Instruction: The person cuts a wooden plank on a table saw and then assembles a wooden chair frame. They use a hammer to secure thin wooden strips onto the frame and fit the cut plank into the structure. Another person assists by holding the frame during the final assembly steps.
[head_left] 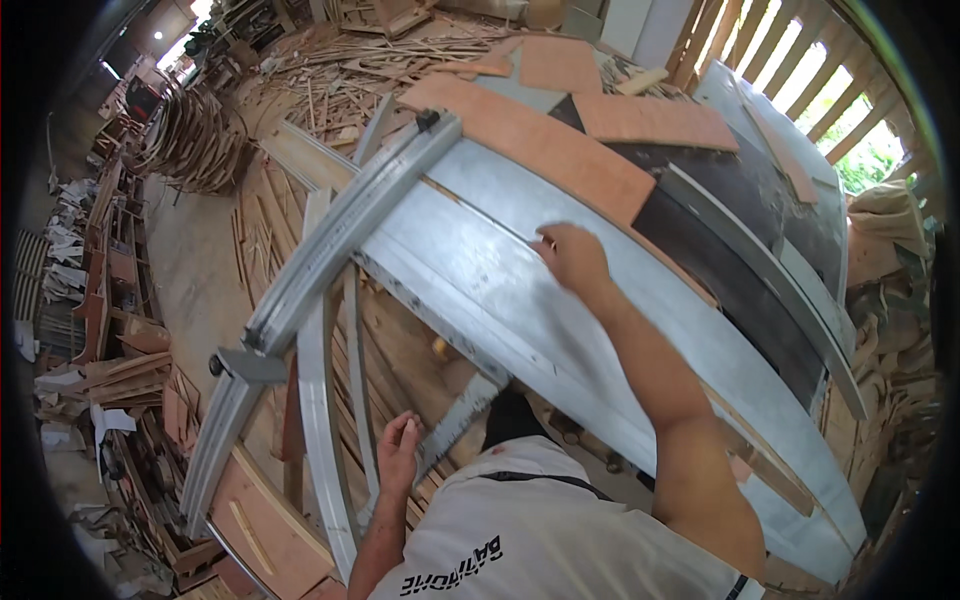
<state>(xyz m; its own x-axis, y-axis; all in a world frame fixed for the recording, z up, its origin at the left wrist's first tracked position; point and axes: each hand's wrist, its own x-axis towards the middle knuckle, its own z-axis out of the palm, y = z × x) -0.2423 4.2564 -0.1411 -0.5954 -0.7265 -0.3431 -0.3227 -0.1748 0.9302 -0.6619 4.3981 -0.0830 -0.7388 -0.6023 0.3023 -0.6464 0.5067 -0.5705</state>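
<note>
The right hand point(577, 258) is curled at the slot point(475, 213) in the metal table point(440, 225), which lies beneath it; I cannot tell whether the fingers close on anything. Beyond that grip lies a plywood board point(540, 145); to its left, a fence point(345, 235). The left hand point(400, 445), lower left, bends its fingers beside a rail point(355, 370); its grip is unclear.

The metal table point(450, 250) carries brown boards point(545, 150); a rail point(348, 230) crosses it.
</note>
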